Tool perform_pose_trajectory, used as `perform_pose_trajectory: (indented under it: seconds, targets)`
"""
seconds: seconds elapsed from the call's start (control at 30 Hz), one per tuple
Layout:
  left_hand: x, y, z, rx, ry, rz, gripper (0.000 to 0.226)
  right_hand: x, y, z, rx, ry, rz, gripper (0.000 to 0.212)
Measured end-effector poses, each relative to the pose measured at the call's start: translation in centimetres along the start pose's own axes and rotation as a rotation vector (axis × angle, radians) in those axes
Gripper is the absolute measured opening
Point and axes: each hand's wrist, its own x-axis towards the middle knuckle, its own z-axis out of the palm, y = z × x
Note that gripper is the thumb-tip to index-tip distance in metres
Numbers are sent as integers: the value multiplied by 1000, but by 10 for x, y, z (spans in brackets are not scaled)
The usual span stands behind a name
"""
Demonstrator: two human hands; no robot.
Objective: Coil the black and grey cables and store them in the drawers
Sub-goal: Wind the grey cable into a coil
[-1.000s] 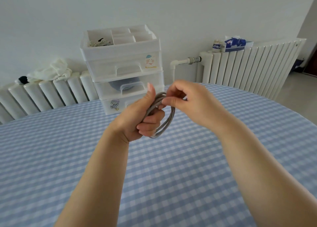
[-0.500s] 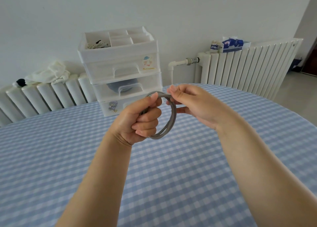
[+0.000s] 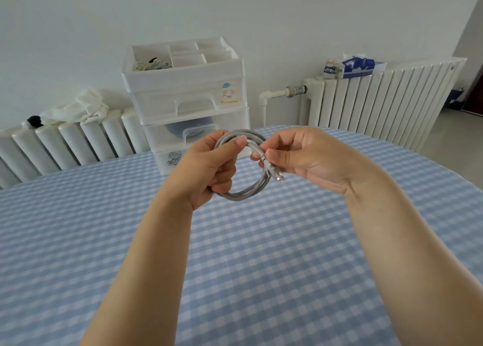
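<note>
The grey cable [image 3: 244, 192], already coiled, is held up over the checked tablecloth [image 3: 235, 254] in front of the drawers [image 3: 193, 126]: the coil is clenched in the left hand [image 3: 206, 168] while its end w/ the clear plug [image 3: 278, 176] is pinched by the right hand [image 3: 300, 160]. It's judged light, smooth-jacketed & springy, so it's prob. best gripped across all loops at once, else it unwinds.

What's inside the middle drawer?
Through the clear front of the middle drawer, a dark bluish rounded shape shows; the handle and hands cover the rest, so it can't be identified.
</note>
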Motion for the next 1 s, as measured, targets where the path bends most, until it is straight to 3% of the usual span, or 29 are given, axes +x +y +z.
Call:
perform_pose_trajectory:
  seconds: [0.13, 0.23, 0.37, 0.43, 0.5, 0.67, 0.83, 0.93, 1.0]
  targets:
    - [1, 1, 11, 47, 145, 105, 17, 10, 6, 14, -339, 277, -180, 28]
    - [3, 1, 18, 159, 233, 171, 16, 16, 13, 24, -400, 407, -288, 33]
    - [4, -4, 28, 431, 303, 208, 23, 16, 16, 28, -432, 523, -179, 51]
    - [6, -6, 31, 491, 309, 193, 26, 15, 17, 29, -521, 548, -125, 32]
    - [5, -6, 32, 375, 263, 135, 23, 14, 18, 31, -650, 573, -103, 9]
    - [3, -5, 24, 171, 123, 39, 12, 15, 18, 29, -636, 556, -65, 12]
    - [7, -8, 12, 161, 149, 60, 11, 13, 11, 12, -556, 446, -90, 23]
    - [10, -11, 7, 233, 202, 86, 21, 11, 11, 9, -586, 472, -122, 25]
    - [12, -13, 3, 244, 234, 100, 24, 11, 11, 10, -496, 470, -113, 41]
